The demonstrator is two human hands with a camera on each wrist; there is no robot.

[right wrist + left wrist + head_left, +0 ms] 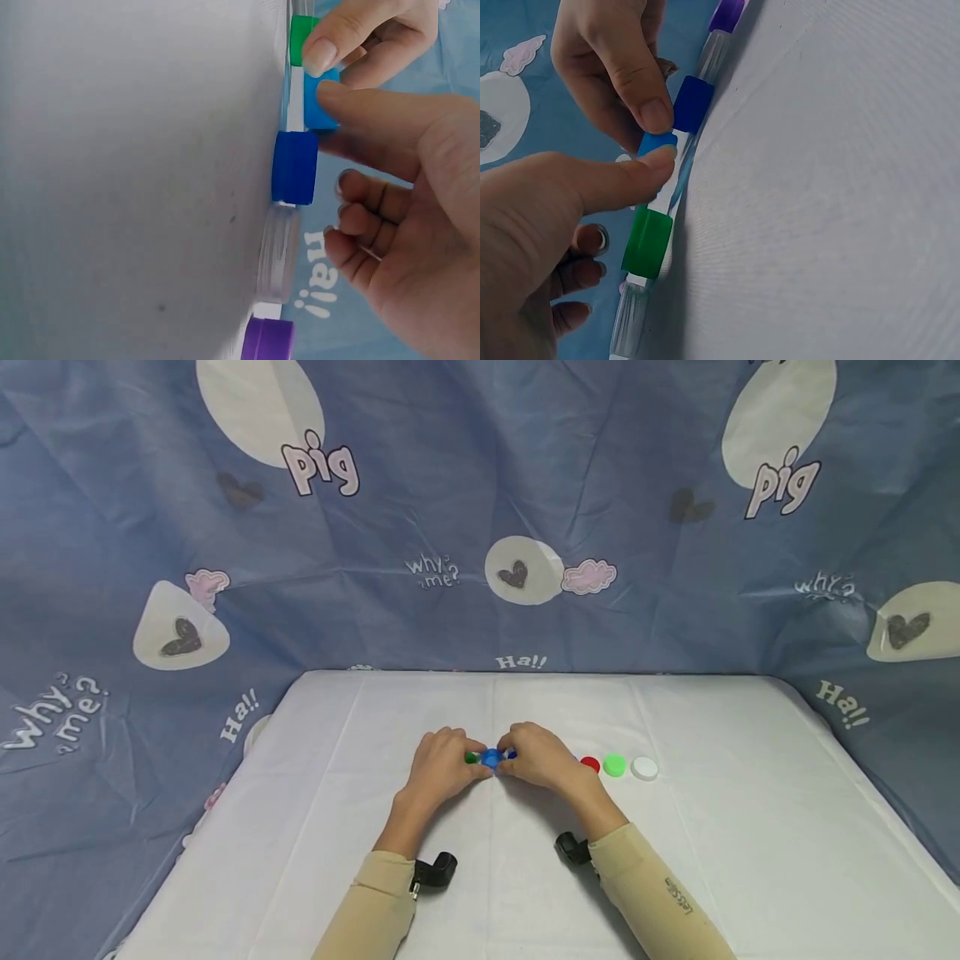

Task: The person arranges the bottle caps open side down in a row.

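A light blue round lid (491, 759) is pinched from both sides between thumb and fingers. My left hand (444, 766) grips its left side, my right hand (536, 755) its right. In the right wrist view the light blue lid (321, 105) looks set off from the line of pieces around it. A green lid (648, 244) sits beside the left fingers. On the other side, a dark blue lid (295, 167) stands near the right thumb. What lies under the light blue lid is hidden.
Farther right on the white tablecloth (720, 827) are a red lid (590, 764), a bright green lid (615, 765) and a white lid (644, 767). A clear plastic piece (277, 255) and a purple lid (268, 340) continue the row. A printed blue cloth (420, 635) hangs behind.
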